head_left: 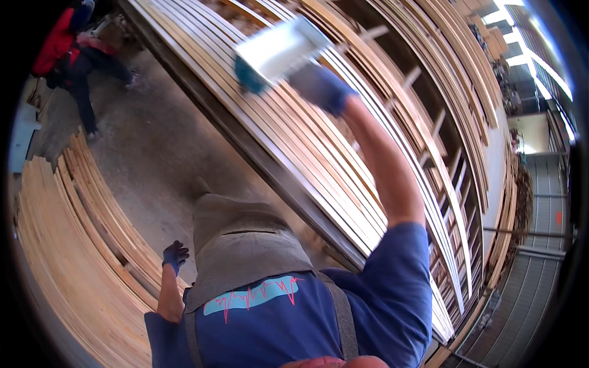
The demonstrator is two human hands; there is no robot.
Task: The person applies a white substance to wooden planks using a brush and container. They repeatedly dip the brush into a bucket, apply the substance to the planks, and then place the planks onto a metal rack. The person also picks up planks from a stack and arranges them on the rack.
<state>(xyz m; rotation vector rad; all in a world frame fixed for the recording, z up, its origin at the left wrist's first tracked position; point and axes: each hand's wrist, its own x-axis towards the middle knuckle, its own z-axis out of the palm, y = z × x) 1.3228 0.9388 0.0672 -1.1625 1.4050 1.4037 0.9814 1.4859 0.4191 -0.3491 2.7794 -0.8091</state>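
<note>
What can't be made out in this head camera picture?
Head view:
Fingers of the right hand, smeared by motion blur.
Underside of the white-and-teal open box, turned away.
Head of the co-worker, cut off at the rim.
Wearer's legs, mostly hidden behind the grey apron.

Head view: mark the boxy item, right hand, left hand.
Boxy item [279, 52]: head view, on its pale face.
Right hand [318, 84]: head view, middle of the glove.
Left hand [176, 255]: head view, middle of the glove.
</note>
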